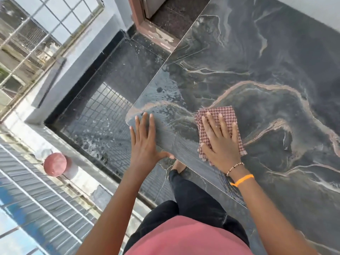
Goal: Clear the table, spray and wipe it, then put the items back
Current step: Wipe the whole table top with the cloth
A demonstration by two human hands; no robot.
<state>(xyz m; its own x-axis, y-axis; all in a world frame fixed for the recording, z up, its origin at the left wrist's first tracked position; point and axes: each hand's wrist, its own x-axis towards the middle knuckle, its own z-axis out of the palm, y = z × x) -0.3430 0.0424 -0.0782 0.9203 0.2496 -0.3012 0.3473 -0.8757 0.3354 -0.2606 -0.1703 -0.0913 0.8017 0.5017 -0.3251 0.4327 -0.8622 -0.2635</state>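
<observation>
The bench has a dark, marble-patterned top with pale tan and white veins running across it, and a rounded near-left corner. Around that corner the surface looks wet — beads and smears of liquid sit on it, though glare makes their edge hard to trace.

A folded cloth, checked in red-brown and white, lies flat on the bench close to its near edge, a little right of the wet patch. The right hand presses down on it with the palm flat and all fingers spread wide; the grip is open, resting on the cloth rather than curled round it. A beaded bracelet and an orange band circle that wrist.

The left hand lies flat on the bare corner of the bench, fingers straight and apart, thumb hooked along the near edge — open too, holding nothing.
</observation>
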